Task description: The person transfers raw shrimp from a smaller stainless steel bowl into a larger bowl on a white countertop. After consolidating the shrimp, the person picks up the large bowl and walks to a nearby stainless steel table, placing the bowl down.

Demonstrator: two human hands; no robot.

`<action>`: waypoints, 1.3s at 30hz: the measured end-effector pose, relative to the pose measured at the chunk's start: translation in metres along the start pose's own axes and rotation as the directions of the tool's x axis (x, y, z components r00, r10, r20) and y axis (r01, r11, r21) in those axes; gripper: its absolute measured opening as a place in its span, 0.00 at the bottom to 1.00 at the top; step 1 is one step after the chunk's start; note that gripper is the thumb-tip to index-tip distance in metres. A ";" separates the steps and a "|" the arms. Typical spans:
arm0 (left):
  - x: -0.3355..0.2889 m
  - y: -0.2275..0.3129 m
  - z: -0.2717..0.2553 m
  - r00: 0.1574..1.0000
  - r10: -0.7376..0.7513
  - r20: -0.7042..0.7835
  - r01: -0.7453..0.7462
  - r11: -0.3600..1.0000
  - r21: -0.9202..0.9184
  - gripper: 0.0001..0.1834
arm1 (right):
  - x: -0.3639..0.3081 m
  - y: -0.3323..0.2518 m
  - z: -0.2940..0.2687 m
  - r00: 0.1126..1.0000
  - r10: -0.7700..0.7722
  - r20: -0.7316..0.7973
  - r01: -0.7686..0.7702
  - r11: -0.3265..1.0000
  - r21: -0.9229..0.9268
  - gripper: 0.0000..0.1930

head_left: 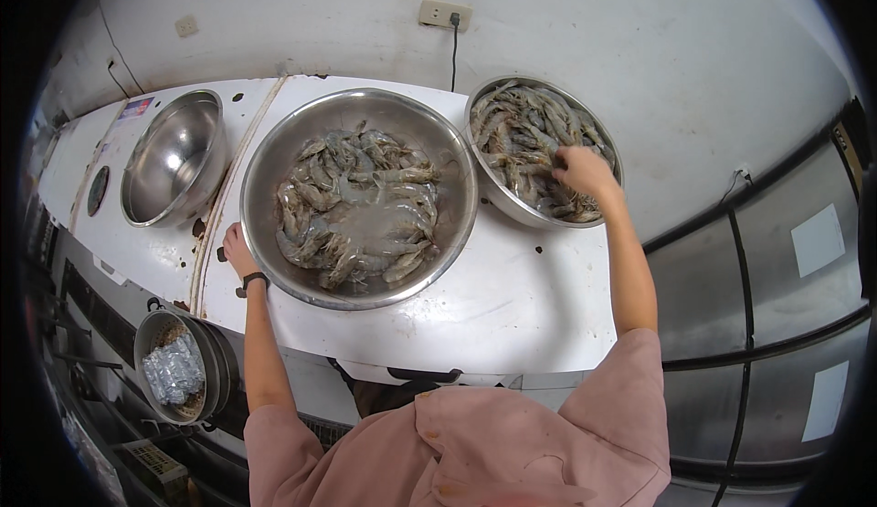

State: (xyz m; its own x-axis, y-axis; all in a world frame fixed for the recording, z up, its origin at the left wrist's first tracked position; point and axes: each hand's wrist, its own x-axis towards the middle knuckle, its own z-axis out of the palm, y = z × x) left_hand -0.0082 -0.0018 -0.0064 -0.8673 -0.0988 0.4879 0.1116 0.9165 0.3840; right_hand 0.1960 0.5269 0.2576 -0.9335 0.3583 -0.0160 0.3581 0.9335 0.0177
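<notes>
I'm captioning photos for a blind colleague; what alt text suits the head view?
A person's right hand reaches into a metal bowl of grey shrimp; the left hand is beside a larger bowl of shrimp on a white worktop. A third bowl stands farther left.

Pink short-sleeved shirt (pixel 484 434); black wristband (pixel 255 279)

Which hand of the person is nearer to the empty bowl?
Left. The left hand is near the empty bowl, in front of it and to its right; the right hand is far to its right, over shrimp.
</notes>
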 end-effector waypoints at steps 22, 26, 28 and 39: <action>0.000 -0.002 0.003 1.000 -0.023 -0.009 0.022 0.998 -0.055 0.19 | 0.004 -0.036 0.029 0.991 -0.048 0.122 0.051 0.998 -0.021 0.18; 0.002 -0.007 0.007 1.000 0.002 0.012 -0.002 1.000 0.009 0.20 | 0.004 -0.040 -0.013 1.000 -0.025 0.009 0.022 0.967 0.253 0.16; 0.001 -0.008 0.008 1.000 -0.021 0.004 0.021 1.000 -0.018 0.20 | -0.003 -0.039 -0.030 0.981 -0.195 0.005 0.136 0.703 0.698 0.16; 0.002 -0.005 0.004 1.000 0.008 0.004 -0.007 0.999 -0.035 0.21 | 0.068 0.026 0.045 0.977 -0.012 -0.211 0.026 0.998 0.062 0.17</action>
State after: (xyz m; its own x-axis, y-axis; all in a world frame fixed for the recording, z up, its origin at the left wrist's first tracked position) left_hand -0.0127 -0.0053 -0.0110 -0.8684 -0.0904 0.4876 0.1350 0.9031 0.4077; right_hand 0.1428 0.5762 0.2122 -0.9213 0.3363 0.1949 0.3342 0.9414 -0.0445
